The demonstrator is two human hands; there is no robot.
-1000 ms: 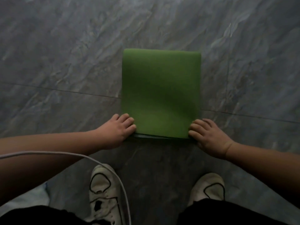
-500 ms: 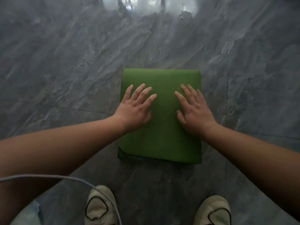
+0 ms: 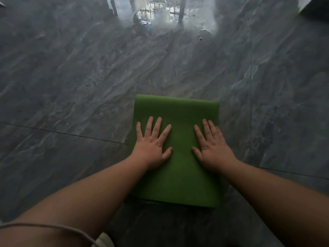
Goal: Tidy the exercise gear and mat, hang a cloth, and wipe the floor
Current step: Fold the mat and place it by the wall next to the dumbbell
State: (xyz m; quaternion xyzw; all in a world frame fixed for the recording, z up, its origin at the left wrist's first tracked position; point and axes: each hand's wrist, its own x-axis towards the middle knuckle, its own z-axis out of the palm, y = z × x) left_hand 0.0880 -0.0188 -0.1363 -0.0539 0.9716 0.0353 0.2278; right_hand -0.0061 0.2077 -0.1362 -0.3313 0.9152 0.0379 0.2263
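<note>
A green exercise mat [image 3: 179, 177], folded into a flat rectangle, lies on the grey marbled floor [image 3: 71, 86] in front of me. My left hand [image 3: 153, 147] presses flat on the mat's left half, fingers spread and straight. My right hand [image 3: 211, 148] presses flat on its right half, fingers straight and close together. Both palms rest on the top layer. The mat's near edge shows stacked layers below my forearms.
A white cable [image 3: 53, 229] crosses my left forearm at the bottom left. The toe of a white shoe [image 3: 105, 241] shows at the bottom edge. The glossy floor reflects furniture legs [image 3: 181, 9] at the far top. A dark object [image 3: 315, 8] sits top right.
My hands left the mat's near corners and moved onto its top, now lying flat with fingers spread. The view tilted up, showing more floor ahead and less of my shoes.
</note>
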